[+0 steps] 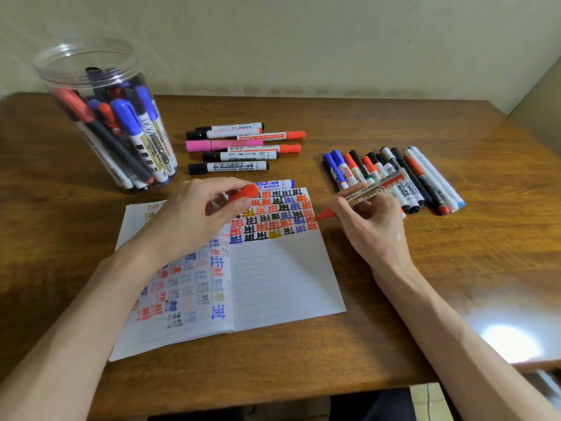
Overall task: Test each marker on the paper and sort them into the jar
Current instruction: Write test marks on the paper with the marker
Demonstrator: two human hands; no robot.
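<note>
Marker tip at right edge of paper, marker row just beyond

Home-like study corner, varnished wooden desk against a plain cream wall, lined notebook lying open

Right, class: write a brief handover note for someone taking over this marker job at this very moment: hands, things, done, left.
Left hand pinches the red cap. Right hand holds the uncapped red marker, tip at the right edge of the paper, beside the test marks.
Jar, back left, holds many markers. One group of markers lies behind the paper, a second group to its right, and a blue marker at its top edge.
Done: rows of marks fill the page top.
Left: probably recap the red marker, sort it, test the loose ones.
</note>
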